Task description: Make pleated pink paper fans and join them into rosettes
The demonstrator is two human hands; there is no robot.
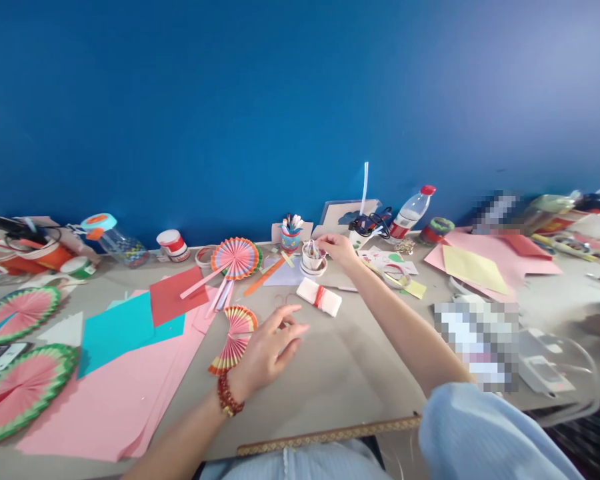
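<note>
My left hand [270, 347] hovers low over the grey table [340, 380] with its fingers spread, right beside a small folded pink-and-orange paper fan [234, 339]. A red bead bracelet is on that wrist. My right hand [336, 248] is stretched far forward, fingertips pinched at the rim of a small white cup [313, 257] holding small items. What the fingers pinch is too small to make out. A white folded paper bundle tied with a red band [320, 297] lies between the two hands.
Pink, red and teal paper sheets [125, 333] cover the left side, with round paper fans [23, 387] at the left edge and another fan on sticks [234, 260] at the back. A plastic bottle [410, 212], pen cup [290, 237] and tape rolls line the blue wall.
</note>
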